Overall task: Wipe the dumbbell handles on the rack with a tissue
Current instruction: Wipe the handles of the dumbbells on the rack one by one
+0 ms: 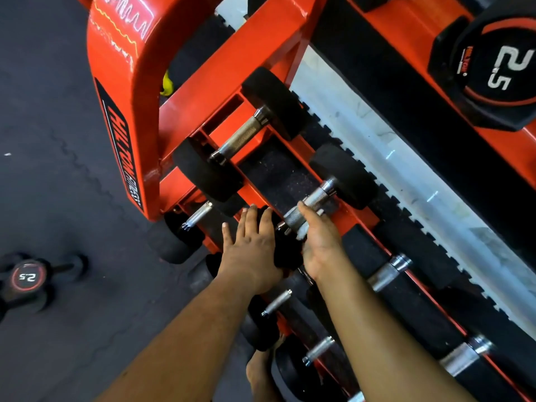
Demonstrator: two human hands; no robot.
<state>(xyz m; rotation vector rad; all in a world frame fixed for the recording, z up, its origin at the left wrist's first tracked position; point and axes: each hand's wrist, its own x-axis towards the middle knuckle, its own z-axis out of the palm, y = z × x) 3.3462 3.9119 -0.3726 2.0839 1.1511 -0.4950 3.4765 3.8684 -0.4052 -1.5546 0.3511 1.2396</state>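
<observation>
An orange dumbbell rack (145, 82) holds black-headed dumbbells with knurled chrome handles. My right hand (322, 245) grips the handle (316, 197) of the second dumbbell on the middle tier from below, thumb over the bar. A scrap of white tissue (301, 232) shows between palm and bar. My left hand (249, 250) rests flat, fingers straight, on that dumbbell's near black head (287, 253). The end dumbbell's handle (240, 134) lies bare further up the tier.
More dumbbells lie to the right on the same tier (385, 274) and on the lower tier (277, 301). A 2.5 dumbbell (499, 71) sits on the top tier. Another 2.5 dumbbell (27, 278) stands on the dark rubber floor at left. A bare foot (261, 372) shows below.
</observation>
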